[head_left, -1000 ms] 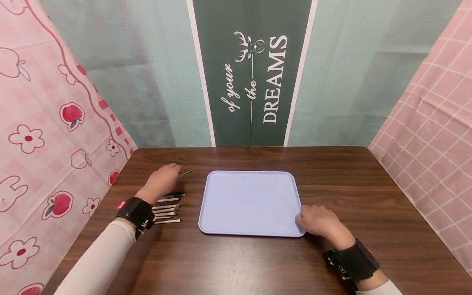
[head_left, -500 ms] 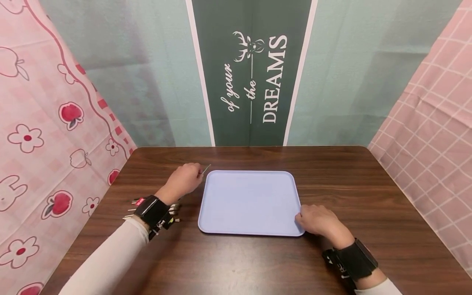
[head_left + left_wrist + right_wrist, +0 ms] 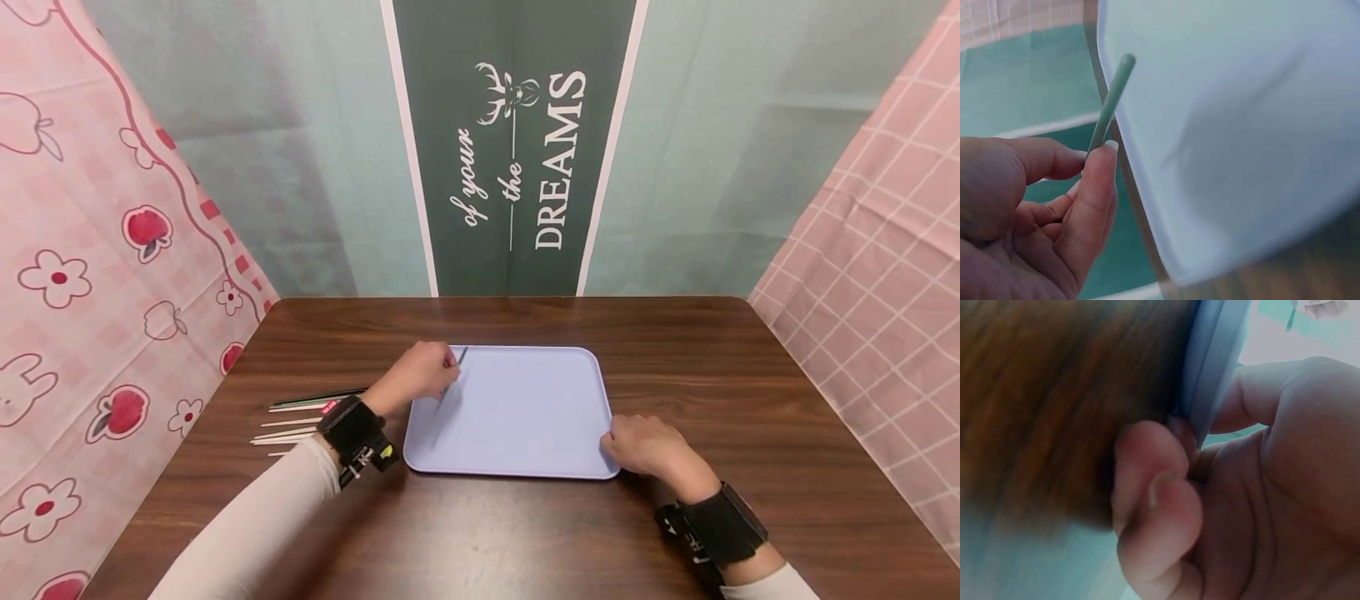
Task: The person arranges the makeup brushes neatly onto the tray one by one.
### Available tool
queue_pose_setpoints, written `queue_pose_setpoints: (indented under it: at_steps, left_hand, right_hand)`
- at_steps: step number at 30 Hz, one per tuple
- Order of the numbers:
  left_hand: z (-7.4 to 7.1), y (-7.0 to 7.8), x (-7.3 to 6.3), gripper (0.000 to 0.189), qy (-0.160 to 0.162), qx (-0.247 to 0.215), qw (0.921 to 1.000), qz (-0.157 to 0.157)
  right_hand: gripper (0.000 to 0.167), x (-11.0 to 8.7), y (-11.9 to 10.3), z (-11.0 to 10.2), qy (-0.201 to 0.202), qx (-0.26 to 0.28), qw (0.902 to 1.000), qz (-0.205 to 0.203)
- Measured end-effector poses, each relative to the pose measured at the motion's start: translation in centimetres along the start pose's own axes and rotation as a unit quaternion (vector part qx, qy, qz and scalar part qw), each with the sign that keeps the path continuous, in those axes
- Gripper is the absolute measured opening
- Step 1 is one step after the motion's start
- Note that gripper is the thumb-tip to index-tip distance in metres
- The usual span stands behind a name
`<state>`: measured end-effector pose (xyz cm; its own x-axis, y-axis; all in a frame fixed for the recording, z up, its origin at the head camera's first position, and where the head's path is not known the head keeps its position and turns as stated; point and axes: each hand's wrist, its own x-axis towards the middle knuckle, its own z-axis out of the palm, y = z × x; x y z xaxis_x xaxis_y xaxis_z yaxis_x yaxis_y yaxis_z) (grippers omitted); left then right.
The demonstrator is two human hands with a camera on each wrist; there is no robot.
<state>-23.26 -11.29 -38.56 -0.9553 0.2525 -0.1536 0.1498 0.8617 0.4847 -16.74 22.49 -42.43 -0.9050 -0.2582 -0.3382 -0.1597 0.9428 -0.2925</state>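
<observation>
Over the far left corner of a pale lavender tray (image 3: 525, 417), my left hand (image 3: 423, 369) pinches a thin green-handled paintbrush (image 3: 462, 356). In the left wrist view the thumb and forefinger meet on the paintbrush (image 3: 1113, 97), whose rounded end points up past them. The brush's shadow falls on the tray's floor. My right hand (image 3: 643, 446) grips the tray near its front right corner. In the right wrist view the tray's rim (image 3: 1213, 369) lies between thumb and fingers, with curled fingertips (image 3: 1169, 512) below it.
Several more paintbrushes (image 3: 288, 433) lie side by side on the brown wooden table (image 3: 495, 533), left of the tray and partly hidden by the left forearm. A printed curtain (image 3: 510, 167) hangs behind the table, with pink cloths at both sides.
My left hand has moved right with the paintbrush, from above the other brushes to over the tray's far left corner. The right hand and tray have stayed in place.
</observation>
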Motion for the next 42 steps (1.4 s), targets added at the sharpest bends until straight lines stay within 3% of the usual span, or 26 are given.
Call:
queue_pose_setpoints:
  at_steps: [6, 11, 16, 33, 42]
  left_hand:
    - [2.2, 2.8, 0.8, 0.012, -0.030, -0.056, 0.9980, 0.003]
    - [4.2, 5.1, 1.5, 0.012, -0.060, -0.117, 0.9913, 0.004]
    - [6.0, 6.9, 2.1, 0.015, -0.075, -0.146, 0.9865, -0.002]
    - [9.3, 11.1, 3.8, 0.040, -0.076, -0.112, 0.9907, -0.017]
    - [10.4, 12.5, 5.1, 0.039, -0.059, -0.100, 0.9928, -0.032]
  right_hand:
    - [0.020, 0.0, 0.1, 0.1, 0.004, 0.000, 1.0000, -0.004]
    - [0.020, 0.0, 0.1, 0.1, 0.001, 0.004, 1.0000, -0.007]
    - [0.020, 0.0, 0.0, 0.1, -0.006, 0.006, 1.0000, -0.003]
    - [0.019, 0.1, 0.1, 0.0, -0.010, 0.009, 0.9999, 0.004]
    - [0.018, 0.2, 0.2, 0.1, -0.014, 0.011, 0.9998, 0.012]
